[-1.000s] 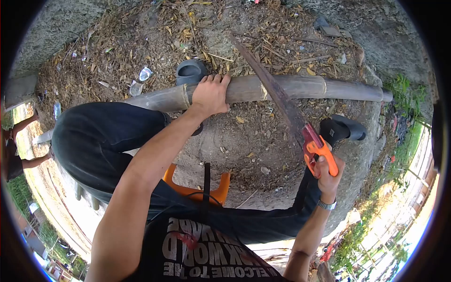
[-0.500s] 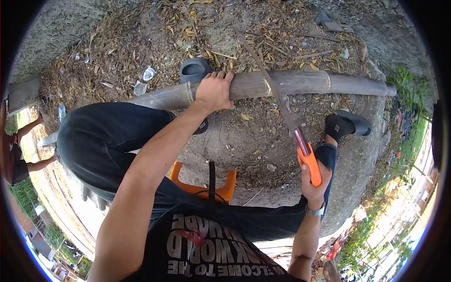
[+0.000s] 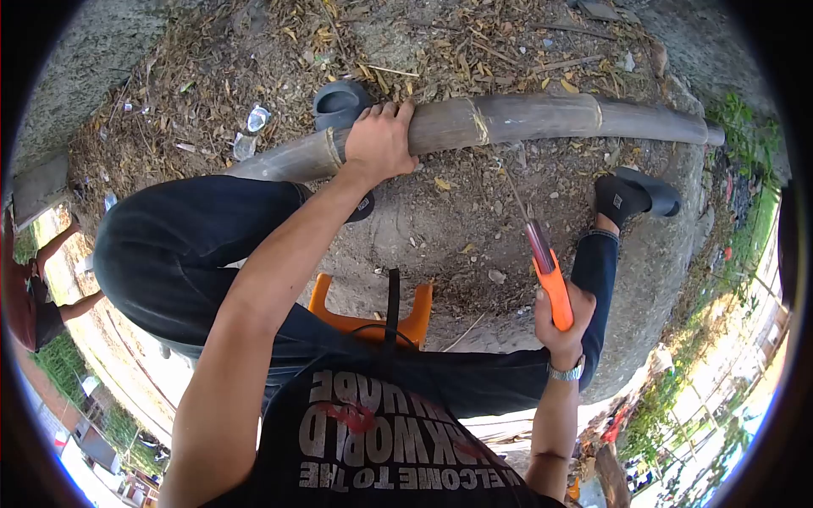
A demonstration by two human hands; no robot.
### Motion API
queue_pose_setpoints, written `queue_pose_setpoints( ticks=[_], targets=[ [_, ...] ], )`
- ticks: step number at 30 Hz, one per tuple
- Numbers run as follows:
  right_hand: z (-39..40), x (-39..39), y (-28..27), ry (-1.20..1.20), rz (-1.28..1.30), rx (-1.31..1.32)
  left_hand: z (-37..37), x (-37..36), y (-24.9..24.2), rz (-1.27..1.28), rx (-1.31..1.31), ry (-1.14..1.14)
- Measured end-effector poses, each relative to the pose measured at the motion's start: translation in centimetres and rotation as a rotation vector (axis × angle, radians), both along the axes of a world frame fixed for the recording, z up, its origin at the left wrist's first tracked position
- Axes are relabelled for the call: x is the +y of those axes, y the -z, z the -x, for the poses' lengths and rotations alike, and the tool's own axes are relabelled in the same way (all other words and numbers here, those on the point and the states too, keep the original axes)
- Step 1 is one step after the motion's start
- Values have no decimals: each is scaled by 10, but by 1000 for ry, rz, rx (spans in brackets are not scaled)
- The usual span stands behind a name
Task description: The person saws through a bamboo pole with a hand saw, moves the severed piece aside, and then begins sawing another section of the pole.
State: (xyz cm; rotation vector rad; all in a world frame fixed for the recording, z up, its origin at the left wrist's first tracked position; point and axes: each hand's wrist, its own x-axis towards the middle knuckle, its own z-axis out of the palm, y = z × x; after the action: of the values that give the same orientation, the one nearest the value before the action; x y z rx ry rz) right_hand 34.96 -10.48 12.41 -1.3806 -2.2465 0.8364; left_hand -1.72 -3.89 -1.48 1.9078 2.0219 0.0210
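A thick grey-brown bamboo pole (image 3: 542,117) lies across the view over the dirt ground. My left hand (image 3: 380,146) grips it from above, fingers curled over its far side, close to a pale node ring. In my right hand (image 3: 566,320) is a handsaw (image 3: 552,292), held by its orange handle. Its thin blade, seen nearly edge-on, points up toward the near side of the pole, its tip just below a ragged, pale node mark (image 3: 480,121). A watch (image 3: 566,369) circles my right wrist.
My feet, in dark slip-on shoes (image 3: 339,106), are on either side. An orange plastic stool (image 3: 413,326) stands between my legs. Dry leaves and a crushed plastic cup (image 3: 258,118) litter the ground. Another person (image 3: 38,296) is at the far left.
The saw blade, which lay across the pole with its tip beyond it, has drawn back toward me and turned edge-on. My left hand keeps its place on the pole.
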Motion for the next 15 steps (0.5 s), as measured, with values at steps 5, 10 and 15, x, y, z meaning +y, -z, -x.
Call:
queue_pose_setpoints(
  ticks=[5,10,15],
  targets=[
    [36,46,20,58,48,51,6,21,-23,174,-7,11],
    [-24,-17,-12,10,30,-47,6,8,1,-10,-13,27],
    [37,40,27,62,94,93,1,9,-3,35,16,32]
  ],
)
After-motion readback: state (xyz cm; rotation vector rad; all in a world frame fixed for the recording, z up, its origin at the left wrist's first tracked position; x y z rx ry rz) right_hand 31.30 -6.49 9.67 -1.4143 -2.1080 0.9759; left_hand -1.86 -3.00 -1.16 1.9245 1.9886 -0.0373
